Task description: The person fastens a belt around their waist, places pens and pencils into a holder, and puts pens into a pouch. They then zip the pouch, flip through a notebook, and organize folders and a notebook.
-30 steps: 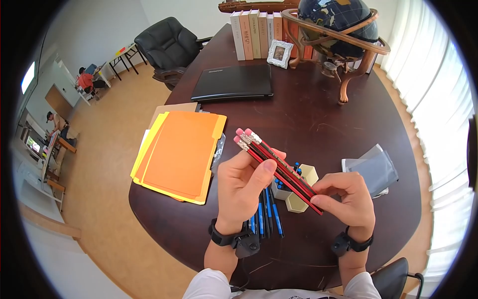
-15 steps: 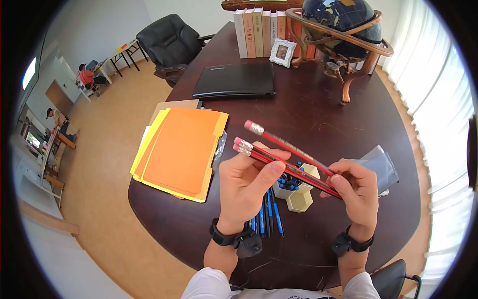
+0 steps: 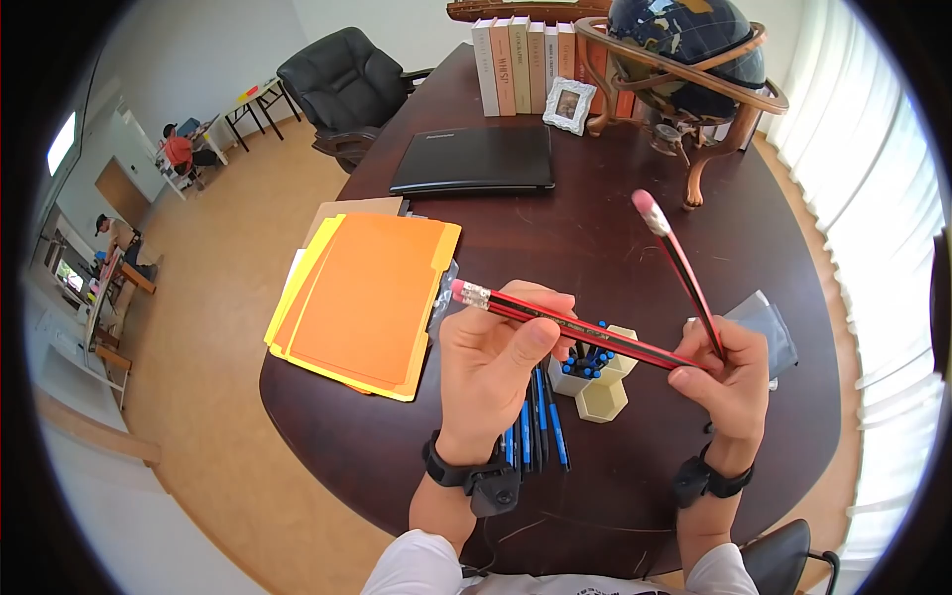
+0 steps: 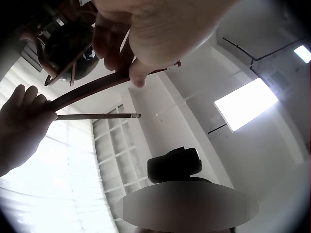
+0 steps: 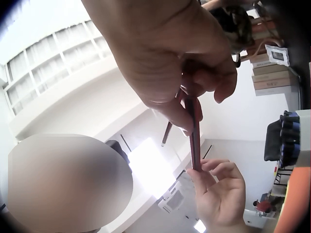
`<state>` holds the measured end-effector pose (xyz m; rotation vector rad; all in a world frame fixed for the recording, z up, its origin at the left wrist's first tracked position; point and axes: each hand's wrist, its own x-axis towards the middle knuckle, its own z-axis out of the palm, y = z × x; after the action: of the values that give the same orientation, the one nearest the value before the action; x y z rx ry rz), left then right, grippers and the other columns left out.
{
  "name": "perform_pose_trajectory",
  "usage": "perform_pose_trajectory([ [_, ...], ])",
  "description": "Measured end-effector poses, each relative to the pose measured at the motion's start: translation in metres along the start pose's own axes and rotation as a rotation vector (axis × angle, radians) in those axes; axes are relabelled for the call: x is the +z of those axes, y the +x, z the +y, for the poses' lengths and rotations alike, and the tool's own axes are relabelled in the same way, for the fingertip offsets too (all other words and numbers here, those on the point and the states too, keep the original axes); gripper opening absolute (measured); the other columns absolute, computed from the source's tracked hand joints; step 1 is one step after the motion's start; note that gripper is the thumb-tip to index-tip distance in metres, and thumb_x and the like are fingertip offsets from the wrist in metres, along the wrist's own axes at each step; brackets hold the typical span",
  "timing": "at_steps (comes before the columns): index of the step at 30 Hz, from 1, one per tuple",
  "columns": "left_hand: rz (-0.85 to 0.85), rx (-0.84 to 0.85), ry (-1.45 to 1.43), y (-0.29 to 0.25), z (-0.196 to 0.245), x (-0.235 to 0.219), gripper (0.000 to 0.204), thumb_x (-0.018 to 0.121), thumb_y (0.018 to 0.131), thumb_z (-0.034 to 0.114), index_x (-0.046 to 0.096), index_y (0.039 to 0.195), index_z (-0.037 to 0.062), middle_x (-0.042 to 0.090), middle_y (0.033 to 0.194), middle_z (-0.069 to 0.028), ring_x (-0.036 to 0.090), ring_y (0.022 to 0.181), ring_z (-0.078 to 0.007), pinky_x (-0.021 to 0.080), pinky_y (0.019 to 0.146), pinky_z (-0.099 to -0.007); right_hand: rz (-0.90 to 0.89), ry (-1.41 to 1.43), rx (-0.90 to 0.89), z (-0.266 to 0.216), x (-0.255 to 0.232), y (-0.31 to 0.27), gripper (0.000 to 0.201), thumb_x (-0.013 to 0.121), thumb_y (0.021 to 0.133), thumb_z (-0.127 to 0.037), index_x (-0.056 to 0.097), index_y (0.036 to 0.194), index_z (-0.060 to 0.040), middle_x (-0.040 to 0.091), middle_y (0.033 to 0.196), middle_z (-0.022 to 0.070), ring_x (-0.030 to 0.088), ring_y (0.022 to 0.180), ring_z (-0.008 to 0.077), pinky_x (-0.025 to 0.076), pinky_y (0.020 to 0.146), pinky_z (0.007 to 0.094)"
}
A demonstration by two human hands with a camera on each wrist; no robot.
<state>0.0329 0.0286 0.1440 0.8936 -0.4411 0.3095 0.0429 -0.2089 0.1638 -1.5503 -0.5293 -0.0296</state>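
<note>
My left hand [image 3: 486, 367] pinches a few red-and-black pencils [image 3: 635, 347] between thumb and fingers, their pink erasers to the left. At the other end of these pencils is my right hand [image 3: 732, 382], thumb and fingers around their tips. It also holds a separate pencil [image 3: 682, 268], which points up and away with its eraser on top. In the left wrist view this lone pencil [image 4: 102, 116] stands apart from the others. Below the hands is a pale hexagonal pen holder [image 3: 601, 402] with blue-ended pens [image 3: 592, 365] in one compartment. Several blue and black pens [image 3: 555, 426] lie beside it.
Orange and yellow folders [image 3: 357, 307] lie on the desk at left, a closed black laptop [image 3: 474, 161] beyond them. A globe [image 3: 684, 59], books [image 3: 526, 69] and a white picture frame [image 3: 569, 105] stand at the back. Clear plastic sleeves [image 3: 764, 332] lie at right.
One pencil has separated from the bundle and swung upright in my right hand, which moved a little to the right. The left hand keeps the other pencils, now tilted flatter.
</note>
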Motion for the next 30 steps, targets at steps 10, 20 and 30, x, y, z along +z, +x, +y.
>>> perform_pose_trajectory([
  [10, 0.034, -0.019, 0.085, -0.002, 0.000, 0.003, 0.020, 0.069, 0.092, 0.003, 0.070, 0.110, -0.0049, 0.068, 0.099, -0.0102, 0.064, 0.078, -0.0129, 0.051, 0.069, -0.0257, 0.163, 0.174, -0.102, 0.011, 0.000, 0.004, 0.013, 0.076, 0.077, -0.002, 0.064, 0.080, 0.0028, 0.043, 0.064, -0.0047, 0.034, 0.057, 0.0026, 0.023, 0.050, 0.0209],
  [20, 0.015, -0.055, 0.124, -0.001, 0.004, 0.007, 0.019, 0.062, 0.096, 0.001, 0.068, 0.112, -0.0056, 0.067, 0.095, -0.0089, 0.064, 0.077, -0.0118, 0.051, 0.067, -0.0257, 0.191, 0.171, -0.127, 0.009, -0.001, 0.004, 0.011, 0.075, 0.078, 0.001, 0.064, 0.080, 0.0030, 0.043, 0.065, -0.0041, 0.034, 0.060, 0.0040, 0.024, 0.052, 0.0212],
  [30, -0.011, -0.060, 0.116, 0.000, 0.003, 0.002, 0.012, 0.057, 0.093, -0.005, 0.067, 0.099, -0.0061, 0.062, 0.094, -0.0103, 0.060, 0.069, -0.0117, 0.048, 0.061, -0.0250, 0.290, 0.271, -0.230, 0.009, -0.011, 0.002, 0.017, 0.077, 0.083, -0.003, 0.061, 0.086, 0.0025, 0.050, 0.069, 0.0012, 0.043, 0.064, 0.0095, 0.035, 0.059, 0.0233],
])
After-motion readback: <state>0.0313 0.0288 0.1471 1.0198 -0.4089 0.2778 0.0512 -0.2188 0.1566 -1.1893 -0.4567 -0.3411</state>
